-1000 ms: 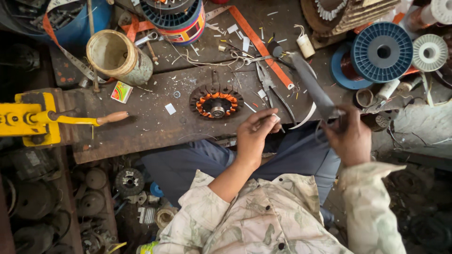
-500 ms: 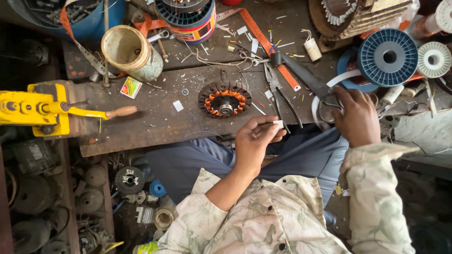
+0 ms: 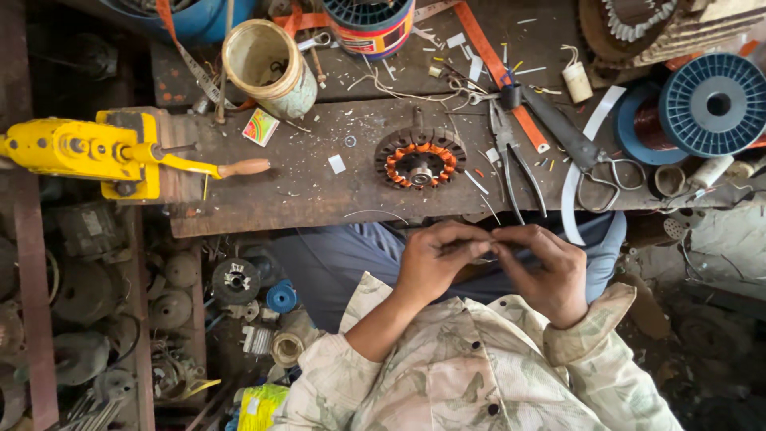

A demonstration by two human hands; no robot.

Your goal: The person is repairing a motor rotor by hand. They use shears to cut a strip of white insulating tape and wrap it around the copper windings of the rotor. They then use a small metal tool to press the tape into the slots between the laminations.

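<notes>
My left hand point(image 3: 435, 263) and my right hand point(image 3: 542, 271) meet in front of my chest, just below the edge of the wooden bench point(image 3: 303, 183). The fingertips of both pinch a small thin pale strip point(image 3: 481, 255), mostly hidden by the fingers. On the bench above them lies a round motor stator point(image 3: 420, 158) with orange copper windings. To its right lie pliers point(image 3: 515, 164) and large scissors point(image 3: 590, 156), beside a white paper strip point(image 3: 568, 203) that hangs over the edge.
A yellow hand-crank winder point(image 3: 88, 152) is fixed at the bench's left end. A cream plastic jar point(image 3: 267, 68), a blue wire spool point(image 3: 714, 104) and an orange strap point(image 3: 503, 72) stand farther back. Old motor parts point(image 3: 167, 303) fill the floor at the left.
My right hand has left the scissors on the bench and come down to my left hand. Both hands have drawn back from the bench toward my chest and now pinch the small strip together.
</notes>
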